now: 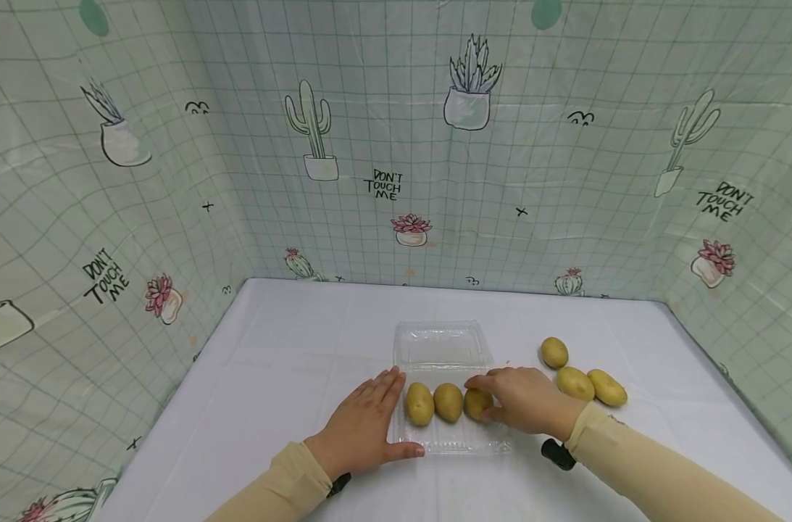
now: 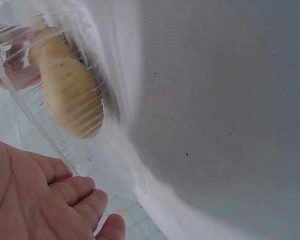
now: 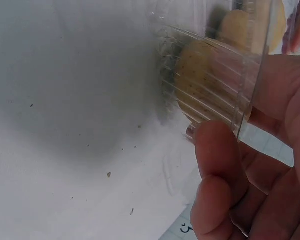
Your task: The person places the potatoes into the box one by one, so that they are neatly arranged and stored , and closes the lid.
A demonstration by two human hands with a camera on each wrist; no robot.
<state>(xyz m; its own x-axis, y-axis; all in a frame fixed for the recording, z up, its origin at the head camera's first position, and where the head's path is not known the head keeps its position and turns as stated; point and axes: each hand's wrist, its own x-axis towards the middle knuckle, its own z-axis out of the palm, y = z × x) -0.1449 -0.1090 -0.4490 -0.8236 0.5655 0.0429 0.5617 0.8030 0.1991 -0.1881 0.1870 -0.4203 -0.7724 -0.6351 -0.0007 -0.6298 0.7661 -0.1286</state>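
A clear plastic clamshell box [image 1: 461, 441] lies on the table with its lid folded back. Three potatoes stand in a row inside it: a left potato [image 1: 419, 404], a middle potato [image 1: 448, 402] and a right potato [image 1: 478, 403]. My right hand [image 1: 529, 399] grips the right potato, its thumb and fingers reaching in over the box's right side. My left hand [image 1: 363, 424] rests along the box's left edge, fingers straight and thumb at the front corner. The left wrist view shows the ribbed box wall [image 2: 72, 95] beside the left fingers.
On the table to the right lie three loose potatoes: one farther back [image 1: 554, 352], one nearer the right hand [image 1: 574, 383] and one at the far right [image 1: 607, 388]. The box's lid [image 1: 443, 344] lies toward the back. Patterned curtain walls [image 1: 396, 145] surround the white table [image 1: 291, 348].
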